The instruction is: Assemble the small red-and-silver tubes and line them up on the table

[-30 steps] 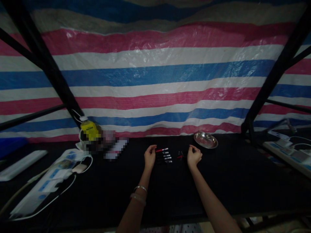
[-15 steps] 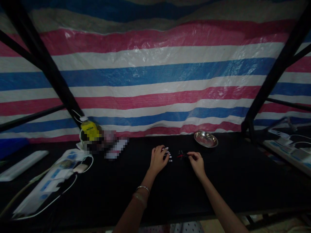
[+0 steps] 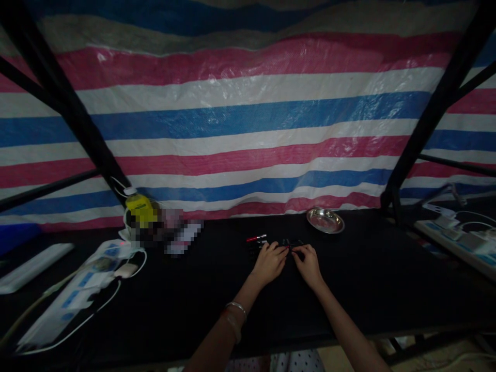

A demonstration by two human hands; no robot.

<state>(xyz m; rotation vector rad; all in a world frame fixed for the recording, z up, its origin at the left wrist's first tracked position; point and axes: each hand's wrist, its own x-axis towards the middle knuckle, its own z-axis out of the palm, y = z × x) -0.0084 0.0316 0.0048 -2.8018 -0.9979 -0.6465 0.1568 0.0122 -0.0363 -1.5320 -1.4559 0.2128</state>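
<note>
My left hand point(image 3: 270, 263) and my right hand point(image 3: 309, 264) are close together on the black table, fingertips almost meeting. Thumb and fingers of the right are pinched at a small dark piece with a trace of red, mostly hidden. The left's bent fingers come to the same spot; what lies under them I cannot make out. Above the left hand lies a small red stick with a silver end point(image 3: 256, 238), with darker sticks beside it, partly covered. Small dark pieces point(image 3: 287, 242) lie just beyond the fingertips.
A round shiny metal dish point(image 3: 325, 221) stands behind my right hand. To the left are a white power strip with cables point(image 3: 83, 289), a yellow bottle point(image 3: 142, 206) and a blurred-out item. Another power strip point(image 3: 459, 245) lies at the right. Behind hangs a striped tarp point(image 3: 248, 124).
My left hand has moved right, off the silver-ended sticks and up to my right hand, uncovering the red stick. My right hand has shifted slightly left, still pinching.
</note>
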